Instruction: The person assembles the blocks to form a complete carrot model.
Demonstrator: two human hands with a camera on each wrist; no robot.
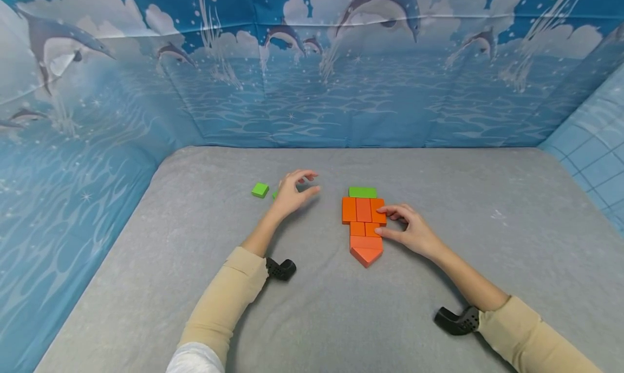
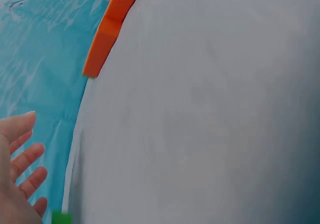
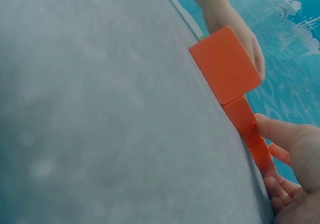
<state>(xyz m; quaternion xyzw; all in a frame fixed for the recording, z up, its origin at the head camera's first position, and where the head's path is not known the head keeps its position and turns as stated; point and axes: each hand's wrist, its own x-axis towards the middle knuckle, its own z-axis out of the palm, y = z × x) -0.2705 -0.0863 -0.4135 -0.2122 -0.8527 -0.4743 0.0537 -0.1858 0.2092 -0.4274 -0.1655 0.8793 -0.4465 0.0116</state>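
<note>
Orange blocks [image 1: 363, 209] lie flat and close together on the grey cloth, ending at the near side in a pointed orange block [image 1: 366, 255]. A green rectangular block [image 1: 363, 192] sits against their far end. My right hand [image 1: 411, 229] rests at the right side of this group, its thumb on a small orange block [image 1: 372, 229] and its fingertips at the right orange block of the wide row. To the left of the group my left hand [image 1: 292, 194] holds nothing, thumb and fingers apart. Beside it lies a green square block [image 1: 260, 190]; another green block [image 1: 275, 195] is mostly hidden behind that hand.
Grey cloth [image 1: 312, 319] covers the table. Behind it and along the sides hangs a blue curtain [image 1: 302, 113] printed with dolphins and waves. Black wrist-worn devices [image 1: 281, 269] sit at both forearms, over beige sleeves.
</note>
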